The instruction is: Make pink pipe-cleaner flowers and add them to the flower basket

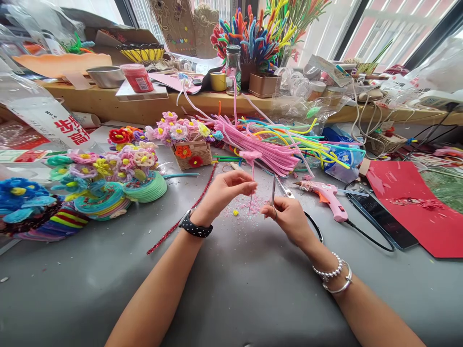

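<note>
My left hand (233,190) pinches the stem of a pink pipe-cleaner flower (250,156), whose head stands above my fingers and whose thin stem end hangs below them. In my right hand (287,214) is a pair of scissors (273,189), blades pointing up, just right of the stem and apart from it. Pink fluff and glitter (243,212) lie scattered on the grey table (231,289) beneath, with a small yellow bit (236,212) among them. Behind my hands rests a big bundle of pink pipe cleaners (264,147).
A pink glue gun (331,197) with its cord, a phone (383,219) and red card (408,188) lie to the right. Pipe-cleaner flower pots (144,185) and a woven flower basket (193,155) stand left. A red tinsel stem (170,231) lies beside my left wrist.
</note>
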`<state>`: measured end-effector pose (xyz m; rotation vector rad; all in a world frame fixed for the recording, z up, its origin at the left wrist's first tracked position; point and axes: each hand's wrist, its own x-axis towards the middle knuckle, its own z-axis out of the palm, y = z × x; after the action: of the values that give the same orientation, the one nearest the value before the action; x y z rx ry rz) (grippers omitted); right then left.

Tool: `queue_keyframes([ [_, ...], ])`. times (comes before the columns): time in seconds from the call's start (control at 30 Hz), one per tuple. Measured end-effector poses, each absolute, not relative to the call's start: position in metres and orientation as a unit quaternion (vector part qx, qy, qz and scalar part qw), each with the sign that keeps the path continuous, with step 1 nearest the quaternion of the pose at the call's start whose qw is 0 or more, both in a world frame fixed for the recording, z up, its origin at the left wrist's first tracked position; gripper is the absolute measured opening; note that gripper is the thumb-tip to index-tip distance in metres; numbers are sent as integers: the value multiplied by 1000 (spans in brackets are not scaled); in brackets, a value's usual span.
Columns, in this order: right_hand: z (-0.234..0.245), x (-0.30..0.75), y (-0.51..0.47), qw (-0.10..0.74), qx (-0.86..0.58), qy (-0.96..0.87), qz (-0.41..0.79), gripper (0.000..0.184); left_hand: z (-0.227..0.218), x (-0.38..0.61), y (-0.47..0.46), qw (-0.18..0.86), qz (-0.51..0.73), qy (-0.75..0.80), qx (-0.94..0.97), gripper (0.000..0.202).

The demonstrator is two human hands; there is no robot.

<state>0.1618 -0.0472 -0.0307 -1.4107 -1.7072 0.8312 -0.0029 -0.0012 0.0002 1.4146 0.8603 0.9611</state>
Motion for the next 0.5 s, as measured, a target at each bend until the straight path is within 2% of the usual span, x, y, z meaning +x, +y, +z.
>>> queue_keyframes([
  [0.13, -29, 169, -43, 362, -590, -666, 278, 44, -1, -8, 3, 460, 530, 387, 598, 17],
  [0.3, -23, 173, -42, 305, -614, -677, 269, 25, -2, -11, 6, 347, 588, 424, 595, 15],
  [0.4, -23, 174, -42, 292, -614, -685, 263, 20, -3, -12, 7, 348, 595, 429, 584, 17],
  [0.5, -25, 176, -40, 279, -613, -697, 247, 27, -4, -11, 8, 366, 603, 412, 577, 17],
])
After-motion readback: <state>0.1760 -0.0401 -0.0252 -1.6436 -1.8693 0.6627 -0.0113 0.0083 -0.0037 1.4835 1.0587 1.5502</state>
